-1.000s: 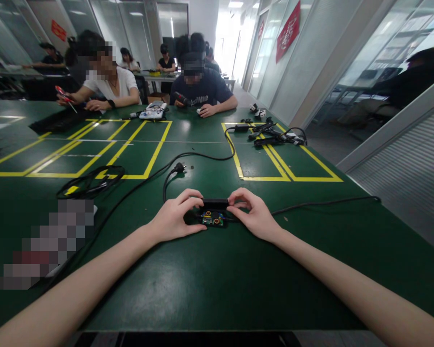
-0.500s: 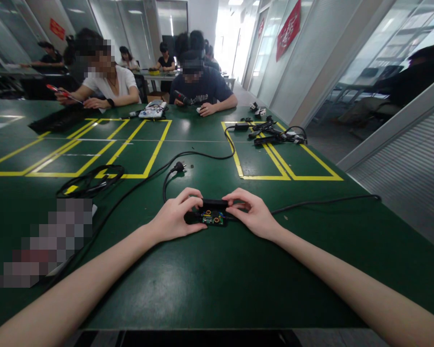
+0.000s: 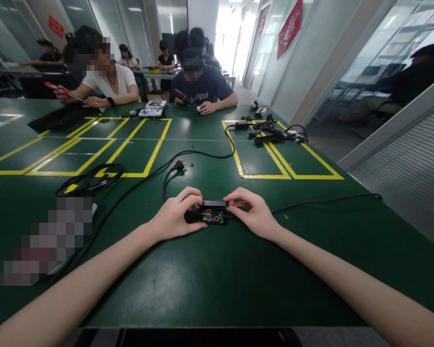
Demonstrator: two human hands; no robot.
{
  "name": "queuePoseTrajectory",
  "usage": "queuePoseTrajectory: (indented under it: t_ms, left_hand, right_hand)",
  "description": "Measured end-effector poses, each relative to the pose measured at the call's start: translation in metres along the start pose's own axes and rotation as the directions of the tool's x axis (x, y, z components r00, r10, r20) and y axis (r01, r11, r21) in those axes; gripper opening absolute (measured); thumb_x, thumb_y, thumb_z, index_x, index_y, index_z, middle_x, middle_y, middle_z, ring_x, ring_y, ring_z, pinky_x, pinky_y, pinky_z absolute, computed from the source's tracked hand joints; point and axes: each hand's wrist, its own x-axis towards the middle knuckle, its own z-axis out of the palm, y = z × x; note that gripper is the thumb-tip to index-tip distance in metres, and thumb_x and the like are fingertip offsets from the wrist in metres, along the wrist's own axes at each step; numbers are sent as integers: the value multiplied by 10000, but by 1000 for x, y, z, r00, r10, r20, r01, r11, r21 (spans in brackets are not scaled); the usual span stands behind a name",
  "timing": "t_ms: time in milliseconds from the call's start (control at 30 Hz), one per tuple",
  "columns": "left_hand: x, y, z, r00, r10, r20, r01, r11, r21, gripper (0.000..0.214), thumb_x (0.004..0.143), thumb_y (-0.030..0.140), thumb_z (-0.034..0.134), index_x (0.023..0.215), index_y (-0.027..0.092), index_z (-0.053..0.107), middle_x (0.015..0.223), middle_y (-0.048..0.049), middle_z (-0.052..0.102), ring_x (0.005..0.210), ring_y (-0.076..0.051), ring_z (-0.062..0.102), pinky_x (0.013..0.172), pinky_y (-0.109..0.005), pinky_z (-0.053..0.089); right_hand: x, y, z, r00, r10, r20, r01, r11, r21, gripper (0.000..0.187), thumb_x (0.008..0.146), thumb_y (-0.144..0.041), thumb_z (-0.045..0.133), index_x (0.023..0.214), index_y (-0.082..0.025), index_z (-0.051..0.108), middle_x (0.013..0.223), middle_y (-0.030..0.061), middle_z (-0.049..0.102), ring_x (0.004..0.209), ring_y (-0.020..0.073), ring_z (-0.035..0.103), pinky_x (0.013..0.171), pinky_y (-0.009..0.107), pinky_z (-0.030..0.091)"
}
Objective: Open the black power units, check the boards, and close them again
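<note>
An opened power adapter with a bare circuit board (image 3: 212, 217) lies on the green table in front of me. Along its far side is the black adapter cover (image 3: 214, 203), tilted over the board. My left hand (image 3: 175, 214) grips the cover's left end with the fingers, its thumb beside the lower casing. At the right end, my right hand (image 3: 251, 209) pinches the cover between thumb and fingers. A black cord (image 3: 325, 199) runs off to the right from the adapter. Behind my left hand, a black plug (image 3: 179, 166) lies on its own short cable.
Left of me are a coiled black cable (image 3: 90, 179) and a blurred-out flat object (image 3: 50, 243). Several adapters and cables (image 3: 275, 132) are heaped at the far right. Yellow tape (image 3: 155, 147) marks the table (image 3: 188, 284). Two people sit opposite, handling tools and parts.
The cover has tipped slightly, so its top face now catches light where it looked dark before. Both hands keep nearly the same place and grip.
</note>
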Motion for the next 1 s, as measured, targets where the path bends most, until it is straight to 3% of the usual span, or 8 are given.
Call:
queuePoseTrajectory:
  t_ms: [633,1000]
  left_hand:
    - [-1,-2,1,1000,26,-7,-26,999,-25,512,812,290,820,1255,229,570,1263,-82,606,864,-150,714,773,-290,631]
    - [1,-1,-1,996,-56,72,58,998,-37,678,810,305,818,1419,254,526,1189,-60,700,931,-198,724,869,-341,619]
  right_hand:
    - [1,6,0,996,85,30,-88,992,91,132,851,-268,727,973,-220,709,926,23,643,893,168,670,850,347,649]
    - [3,7,-3,993,105,61,-111,990,89,161,843,-238,713,1001,-223,685,1031,40,686,962,185,704,818,336,651]
